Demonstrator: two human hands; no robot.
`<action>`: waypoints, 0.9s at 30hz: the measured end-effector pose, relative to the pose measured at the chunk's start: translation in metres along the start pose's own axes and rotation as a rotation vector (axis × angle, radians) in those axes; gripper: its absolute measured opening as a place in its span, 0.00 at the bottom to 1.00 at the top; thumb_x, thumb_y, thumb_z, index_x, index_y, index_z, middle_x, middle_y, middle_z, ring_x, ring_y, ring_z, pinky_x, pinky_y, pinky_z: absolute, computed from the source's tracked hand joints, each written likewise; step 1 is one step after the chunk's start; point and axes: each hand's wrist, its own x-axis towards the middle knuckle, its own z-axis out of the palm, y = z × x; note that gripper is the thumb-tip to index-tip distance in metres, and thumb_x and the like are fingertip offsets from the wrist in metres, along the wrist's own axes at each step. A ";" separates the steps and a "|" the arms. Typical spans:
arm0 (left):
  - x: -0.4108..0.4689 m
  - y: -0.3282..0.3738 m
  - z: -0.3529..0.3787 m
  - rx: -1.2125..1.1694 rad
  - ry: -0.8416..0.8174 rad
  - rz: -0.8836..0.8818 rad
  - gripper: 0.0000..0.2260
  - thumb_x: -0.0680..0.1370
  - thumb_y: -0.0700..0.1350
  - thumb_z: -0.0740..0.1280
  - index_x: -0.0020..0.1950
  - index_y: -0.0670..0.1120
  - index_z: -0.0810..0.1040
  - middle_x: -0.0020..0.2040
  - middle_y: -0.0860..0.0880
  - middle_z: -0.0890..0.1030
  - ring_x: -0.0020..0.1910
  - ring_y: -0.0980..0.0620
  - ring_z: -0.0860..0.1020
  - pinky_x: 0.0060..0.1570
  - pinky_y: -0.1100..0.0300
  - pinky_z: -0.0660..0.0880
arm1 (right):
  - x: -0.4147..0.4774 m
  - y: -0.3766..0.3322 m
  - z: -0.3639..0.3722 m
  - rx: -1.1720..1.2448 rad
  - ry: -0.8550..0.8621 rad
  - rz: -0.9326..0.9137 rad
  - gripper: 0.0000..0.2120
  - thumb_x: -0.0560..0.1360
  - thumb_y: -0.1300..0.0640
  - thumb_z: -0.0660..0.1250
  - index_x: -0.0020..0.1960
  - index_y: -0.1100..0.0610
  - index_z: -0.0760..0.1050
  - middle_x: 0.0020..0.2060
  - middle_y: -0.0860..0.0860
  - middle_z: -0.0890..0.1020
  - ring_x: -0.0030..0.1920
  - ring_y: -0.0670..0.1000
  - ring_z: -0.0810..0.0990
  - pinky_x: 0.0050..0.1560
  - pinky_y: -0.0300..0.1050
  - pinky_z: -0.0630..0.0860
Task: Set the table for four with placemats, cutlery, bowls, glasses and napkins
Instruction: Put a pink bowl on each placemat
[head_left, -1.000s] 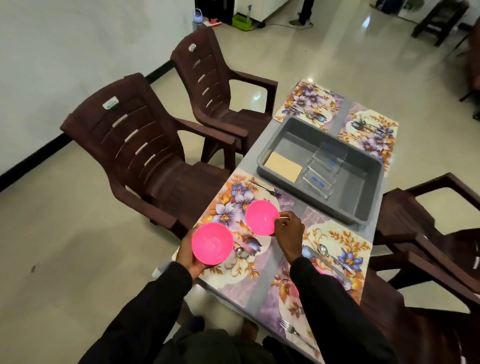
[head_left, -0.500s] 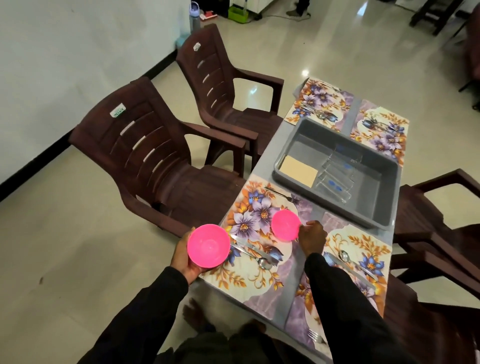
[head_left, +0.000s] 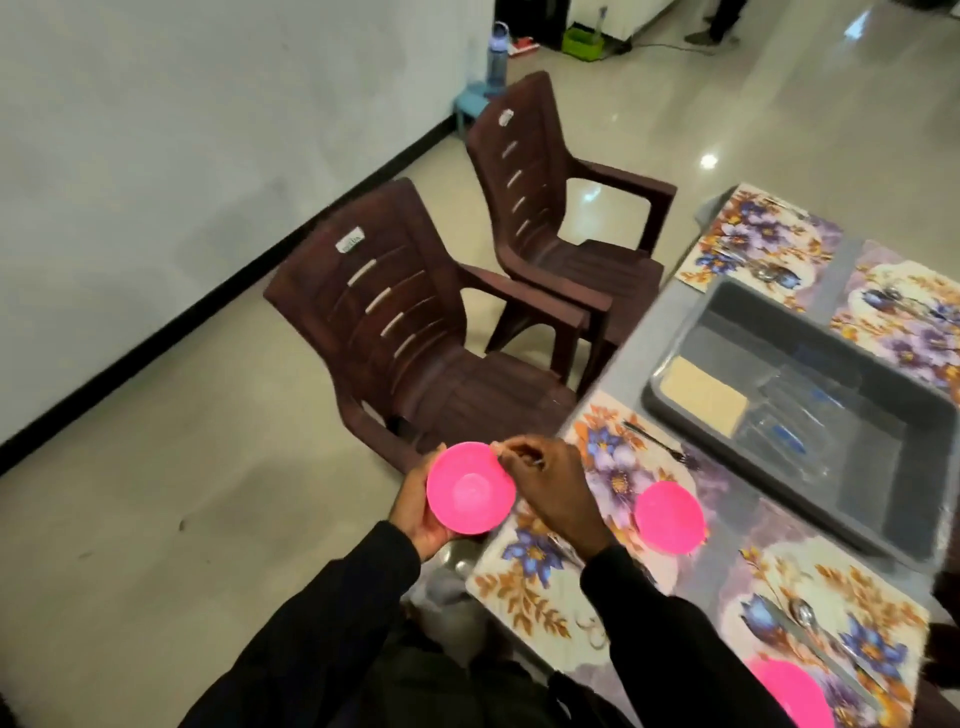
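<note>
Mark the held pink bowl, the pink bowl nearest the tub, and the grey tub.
held pink bowl (head_left: 470, 488): head view, inner base.
pink bowl nearest the tub (head_left: 669, 517): head view, inner base.
grey tub (head_left: 878, 467): head view, bare floor.

right hand letting go of the pink bowl, now sitting alone on the floral placemat, and reaching across to the second bowl in the left hand, pinching its rim
</note>
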 end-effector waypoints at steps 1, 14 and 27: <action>-0.001 0.016 -0.008 -0.010 0.017 0.019 0.19 0.81 0.57 0.63 0.61 0.44 0.80 0.52 0.39 0.84 0.55 0.37 0.79 0.64 0.37 0.71 | 0.011 -0.008 0.018 -0.059 -0.011 -0.037 0.14 0.72 0.44 0.72 0.46 0.54 0.86 0.41 0.45 0.85 0.41 0.42 0.83 0.44 0.36 0.78; 0.003 0.240 -0.165 -0.021 0.082 0.102 0.20 0.80 0.61 0.62 0.63 0.50 0.80 0.50 0.43 0.85 0.52 0.38 0.80 0.51 0.42 0.77 | 0.136 -0.121 0.250 -0.409 -0.049 -0.275 0.05 0.77 0.59 0.71 0.50 0.56 0.85 0.42 0.52 0.83 0.41 0.49 0.80 0.41 0.39 0.71; 0.006 0.440 -0.246 -0.124 0.008 0.180 0.18 0.81 0.60 0.62 0.62 0.50 0.79 0.57 0.41 0.81 0.56 0.37 0.78 0.55 0.39 0.76 | 0.257 -0.241 0.394 -0.369 -0.033 -0.407 0.09 0.81 0.55 0.68 0.54 0.58 0.84 0.45 0.52 0.85 0.42 0.50 0.81 0.42 0.45 0.79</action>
